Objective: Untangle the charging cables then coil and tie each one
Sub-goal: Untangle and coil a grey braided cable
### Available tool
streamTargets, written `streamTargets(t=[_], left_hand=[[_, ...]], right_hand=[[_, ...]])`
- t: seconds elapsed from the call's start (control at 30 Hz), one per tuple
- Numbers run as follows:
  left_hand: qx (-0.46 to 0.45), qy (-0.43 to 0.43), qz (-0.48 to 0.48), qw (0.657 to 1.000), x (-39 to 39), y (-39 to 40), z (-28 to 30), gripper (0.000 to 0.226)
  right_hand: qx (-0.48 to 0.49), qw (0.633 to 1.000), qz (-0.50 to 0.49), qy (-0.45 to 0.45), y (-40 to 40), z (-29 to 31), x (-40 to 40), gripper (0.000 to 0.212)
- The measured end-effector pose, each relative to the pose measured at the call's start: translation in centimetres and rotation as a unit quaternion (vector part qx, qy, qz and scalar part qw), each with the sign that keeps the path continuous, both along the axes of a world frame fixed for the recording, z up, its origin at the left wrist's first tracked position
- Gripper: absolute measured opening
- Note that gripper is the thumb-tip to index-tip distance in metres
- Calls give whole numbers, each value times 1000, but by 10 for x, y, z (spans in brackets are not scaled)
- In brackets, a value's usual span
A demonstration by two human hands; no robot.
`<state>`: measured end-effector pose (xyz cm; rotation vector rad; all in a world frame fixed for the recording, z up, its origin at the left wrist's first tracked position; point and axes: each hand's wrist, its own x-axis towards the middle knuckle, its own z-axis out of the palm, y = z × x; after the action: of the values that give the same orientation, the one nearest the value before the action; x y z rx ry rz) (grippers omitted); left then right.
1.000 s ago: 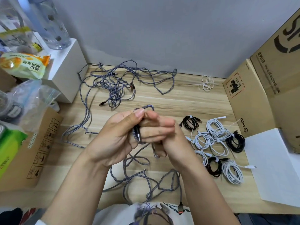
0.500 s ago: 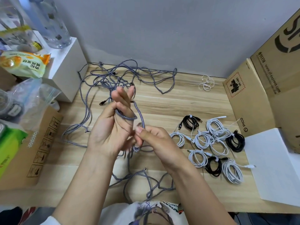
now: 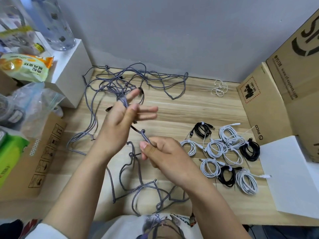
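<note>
Fingers (image 3: 146, 116) of left hand (image 3: 119, 128) spread, grey cable (image 3: 145, 138) between both hands.

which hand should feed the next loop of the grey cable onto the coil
Right. The right hand already pinches the free grey cable, while the left hand has the cable wrapped around its spread fingers, serving as the form.

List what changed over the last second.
The hands parted: the left hand rose with the grey cable looped over its spread fingers, and the right hand pulled back, pinching the cable. The coiled cables and far tangle stayed put.
</note>
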<state>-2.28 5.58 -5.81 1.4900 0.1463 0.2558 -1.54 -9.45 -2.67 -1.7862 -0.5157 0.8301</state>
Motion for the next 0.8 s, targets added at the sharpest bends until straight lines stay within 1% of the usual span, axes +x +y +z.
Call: streamTargets(t=[0.03,0.1,0.13,0.17,0.23,0.27,0.3,0.4,0.43,0.5,0.57,0.63,0.73,0.8], left_hand=[[60,17,-31,998,-3,-1,-1,35],[179,47,-49,982,-8,-3,1,40],[201,58,-58,976,-11,-3,2,41],[178,73,-74,979,-14,-4,5,38],[84,100,-114,985,-18,-4,10,27],[46,103,-136,984,-19,-4,11,23],[27,98,-165,981,-20,-4,12,25],[3,97,-272,957,-24,-3,12,53],[-21,103,-302,947,-26,-2,13,55],[-79,107,-347,928,-28,-1,15,44],[-145,95,-371,912,-30,-1,16,33],[-227,65,-396,887,-30,-2,19,24],[-350,5,-452,820,-26,-9,25,23],[-436,-22,-447,781,-23,-12,30,25]], right_hand=[[-9,999,-1,-31,-1,2,1,37],[-17,996,-11,-90,-4,7,2,36],[-12,994,-21,-107,-5,8,3,34],[-6,992,-31,-119,-6,9,4,30],[-2,989,-53,-140,-7,12,6,28],[13,988,-67,-142,-8,13,7,30],[36,987,-84,-135,-10,14,8,33],[83,981,-135,-114,-13,18,14,33],[93,979,-154,-96,-13,19,16,36],[108,977,-175,-55,-14,21,19,36],[133,975,-178,-17,-13,21,20,28],[157,971,-181,7,-12,17,21,23],[200,963,-175,49,-10,11,22,29],[204,963,-166,66,-7,10,20,33]])
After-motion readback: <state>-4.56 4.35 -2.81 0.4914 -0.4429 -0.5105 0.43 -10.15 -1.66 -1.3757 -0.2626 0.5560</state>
